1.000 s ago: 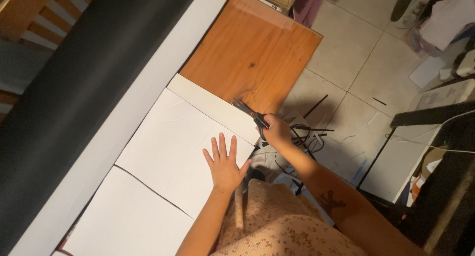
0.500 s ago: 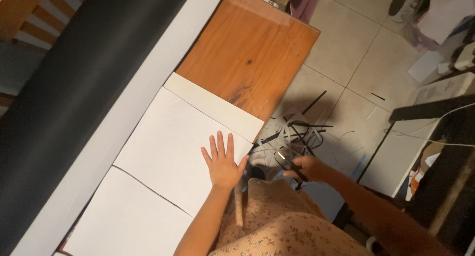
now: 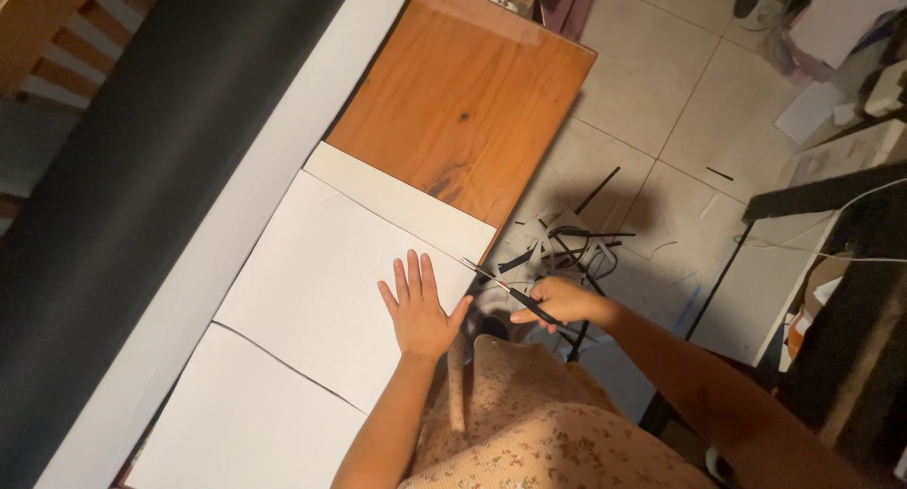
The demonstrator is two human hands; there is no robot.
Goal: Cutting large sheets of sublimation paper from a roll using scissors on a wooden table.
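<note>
My left hand (image 3: 419, 308) lies flat, fingers spread, on a large white sheet (image 3: 326, 281) near the table's front edge. My right hand (image 3: 559, 303) grips black-handled scissors (image 3: 510, 291) just off the table edge, blades pointing toward the sheet's corner. A narrow cream strip (image 3: 402, 202) lies along the sheet's far side, and another white sheet (image 3: 246, 423) lies beside it to the left.
The sheets rest on a wooden table (image 3: 463, 102) with a black and white board (image 3: 161, 168) along its far side. Black and white paper offcuts (image 3: 576, 243) litter the tiled floor. A dark desk with cables (image 3: 841, 253) stands at the right.
My right hand drew the scissors back from the sheet's far corner toward my body, then raised them to the sheet's near edge. My left hand stayed flat on the sheet.
</note>
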